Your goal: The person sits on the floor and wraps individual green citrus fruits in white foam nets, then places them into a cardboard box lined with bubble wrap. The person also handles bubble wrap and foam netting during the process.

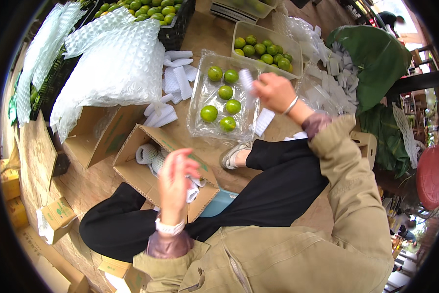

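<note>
My right hand [274,91] grips a white foam net sleeve [246,80], blurred, above the right side of a clear plastic tray [195,106]. Several green citrus fruits [225,92] lie spread out in that tray. My left hand [173,183] hovers over an open cardboard box [135,179], its fingers somewhat apart and nothing visible in them. Inside the box are foam-netted items [150,156], partly hidden by the hand. A loose white foam sleeve [264,121] rests on the floor at the tray's right.
Behind the tray is a translucent bin [296,67] of green fruit. A black crate [175,34] of fruit stands at the back left, beside bubble wrap [113,73] draped over another cardboard box [106,135]. Foam sleeves [177,80] lie left of the tray. A blue container [219,202] sits by my leg.
</note>
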Demonstrator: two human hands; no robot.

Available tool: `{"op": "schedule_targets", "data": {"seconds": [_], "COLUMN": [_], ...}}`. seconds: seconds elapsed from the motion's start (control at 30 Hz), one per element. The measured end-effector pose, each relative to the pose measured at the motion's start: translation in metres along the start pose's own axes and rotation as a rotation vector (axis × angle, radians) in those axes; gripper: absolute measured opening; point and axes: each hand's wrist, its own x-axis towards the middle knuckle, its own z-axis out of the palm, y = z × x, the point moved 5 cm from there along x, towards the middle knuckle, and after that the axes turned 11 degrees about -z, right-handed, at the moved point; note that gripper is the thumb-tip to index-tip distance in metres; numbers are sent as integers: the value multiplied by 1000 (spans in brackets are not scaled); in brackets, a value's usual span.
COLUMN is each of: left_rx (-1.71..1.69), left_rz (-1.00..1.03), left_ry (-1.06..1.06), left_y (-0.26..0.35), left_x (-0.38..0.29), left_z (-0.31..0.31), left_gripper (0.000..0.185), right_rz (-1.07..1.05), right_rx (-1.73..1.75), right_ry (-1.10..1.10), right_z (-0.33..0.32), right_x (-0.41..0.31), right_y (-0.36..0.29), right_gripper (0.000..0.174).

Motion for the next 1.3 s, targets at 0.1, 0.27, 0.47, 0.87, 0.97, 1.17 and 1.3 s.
{"op": "schedule_targets", "data": {"seconds": [0.1, 0.27, 0.47, 0.87, 0.97, 1.17, 1.3], "left_rx": [-209, 80, 404, -276, -471, -978, -829], "left_rz": [-75, 430, 574, -190, -438, -169, 258], "left_ry": [-120, 163, 282, -17, -680, -204, -383], "left_y": [-20, -13, -3, -40, -54, -28, -7], "left_x": [17, -5, -12, 22, 2, 10, -9], "left_z": [22, 7, 8, 4, 28, 9, 13], "left_gripper": [32, 29, 23, 58, 68, 45, 52], "right_rz": [-264, 135, 403, -88, -107, -147, -174], "right_rx": [171, 993, 1533, 466, 399, 489, 485], "right_ry": [263, 230, 282, 462, 445, 405, 434], "right_z": [-52, -53, -23, -62, -58, -50, -61], "right_x": [60, 51, 57, 56, 55, 55, 63], "right_y": [-118, -168, -173, -156, -153, -162, -163], "right_gripper": [24, 40, 29, 36, 35, 35, 33]}}
